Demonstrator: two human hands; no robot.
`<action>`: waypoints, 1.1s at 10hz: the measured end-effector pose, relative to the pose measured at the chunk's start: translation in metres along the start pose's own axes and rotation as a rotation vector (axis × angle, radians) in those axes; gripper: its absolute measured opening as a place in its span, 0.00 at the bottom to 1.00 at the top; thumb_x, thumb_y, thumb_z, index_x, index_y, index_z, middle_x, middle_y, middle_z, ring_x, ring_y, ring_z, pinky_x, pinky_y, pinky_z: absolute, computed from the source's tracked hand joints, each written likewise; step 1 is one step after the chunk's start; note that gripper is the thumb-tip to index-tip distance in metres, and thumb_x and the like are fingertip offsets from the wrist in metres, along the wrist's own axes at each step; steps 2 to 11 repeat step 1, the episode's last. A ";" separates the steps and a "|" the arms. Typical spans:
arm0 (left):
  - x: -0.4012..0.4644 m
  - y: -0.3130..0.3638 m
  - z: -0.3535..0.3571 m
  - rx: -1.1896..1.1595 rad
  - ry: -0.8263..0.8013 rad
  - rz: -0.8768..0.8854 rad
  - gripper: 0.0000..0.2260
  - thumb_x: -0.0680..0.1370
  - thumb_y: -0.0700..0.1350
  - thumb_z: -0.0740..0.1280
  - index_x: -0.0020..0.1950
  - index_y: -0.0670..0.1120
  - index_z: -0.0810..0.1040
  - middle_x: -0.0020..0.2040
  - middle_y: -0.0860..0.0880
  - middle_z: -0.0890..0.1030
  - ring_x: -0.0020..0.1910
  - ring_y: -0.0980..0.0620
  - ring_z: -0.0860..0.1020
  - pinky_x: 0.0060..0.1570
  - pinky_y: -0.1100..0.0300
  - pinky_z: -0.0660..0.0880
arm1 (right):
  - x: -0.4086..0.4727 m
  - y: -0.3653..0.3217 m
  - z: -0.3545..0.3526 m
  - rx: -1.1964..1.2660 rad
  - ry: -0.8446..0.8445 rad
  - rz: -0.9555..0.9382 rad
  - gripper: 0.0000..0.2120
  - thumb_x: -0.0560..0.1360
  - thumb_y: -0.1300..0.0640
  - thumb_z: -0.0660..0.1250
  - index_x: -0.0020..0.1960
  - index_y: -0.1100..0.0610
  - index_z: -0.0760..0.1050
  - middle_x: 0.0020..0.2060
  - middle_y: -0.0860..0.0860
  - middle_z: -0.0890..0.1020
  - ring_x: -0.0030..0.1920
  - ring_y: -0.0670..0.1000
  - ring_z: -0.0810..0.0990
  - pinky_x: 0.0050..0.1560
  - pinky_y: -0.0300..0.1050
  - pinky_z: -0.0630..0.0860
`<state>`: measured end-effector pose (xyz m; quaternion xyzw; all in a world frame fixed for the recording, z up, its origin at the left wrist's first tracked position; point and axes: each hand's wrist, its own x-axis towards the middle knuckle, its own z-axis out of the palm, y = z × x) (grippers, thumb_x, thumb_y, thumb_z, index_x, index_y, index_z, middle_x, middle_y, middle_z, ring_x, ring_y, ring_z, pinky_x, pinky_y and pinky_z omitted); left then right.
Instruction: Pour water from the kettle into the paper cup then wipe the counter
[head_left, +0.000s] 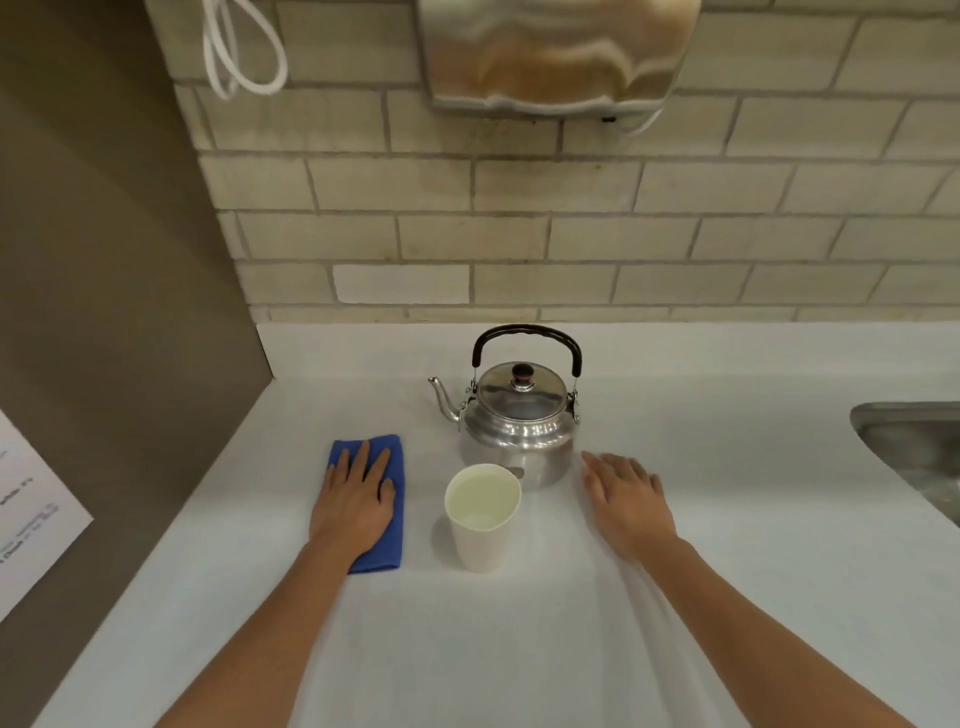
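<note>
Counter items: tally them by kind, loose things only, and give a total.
Stainless steel kettle with black handle: 1
White paper cup holding water: 1
Folded blue cloth, under the flat left hand: 1
Total: 3

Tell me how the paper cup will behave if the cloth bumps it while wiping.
The paper cup is tall and narrower at its base, so a sideways knock could probably tip it. It looks filled close to the rim, so even a small jolt would likely slop water onto the counter. Its thin wall would probably buckle if squeezed. The blue cloth under the left hand lies close beside it.
</note>
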<state>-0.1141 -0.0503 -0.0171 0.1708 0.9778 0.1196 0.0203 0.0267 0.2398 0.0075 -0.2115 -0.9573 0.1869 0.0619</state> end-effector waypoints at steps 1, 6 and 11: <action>-0.004 0.005 -0.008 -0.027 0.040 0.002 0.23 0.81 0.48 0.49 0.75 0.46 0.50 0.78 0.44 0.51 0.76 0.43 0.50 0.75 0.50 0.47 | 0.002 -0.005 -0.010 0.003 0.019 0.000 0.21 0.80 0.46 0.48 0.72 0.47 0.59 0.72 0.52 0.65 0.73 0.55 0.58 0.73 0.57 0.53; -0.004 0.005 -0.008 -0.027 0.040 0.002 0.23 0.81 0.48 0.49 0.75 0.46 0.50 0.78 0.44 0.51 0.76 0.43 0.50 0.75 0.50 0.47 | 0.002 -0.005 -0.010 0.003 0.019 0.000 0.21 0.80 0.46 0.48 0.72 0.47 0.59 0.72 0.52 0.65 0.73 0.55 0.58 0.73 0.57 0.53; -0.004 0.005 -0.008 -0.027 0.040 0.002 0.23 0.81 0.48 0.49 0.75 0.46 0.50 0.78 0.44 0.51 0.76 0.43 0.50 0.75 0.50 0.47 | 0.002 -0.005 -0.010 0.003 0.019 0.000 0.21 0.80 0.46 0.48 0.72 0.47 0.59 0.72 0.52 0.65 0.73 0.55 0.58 0.73 0.57 0.53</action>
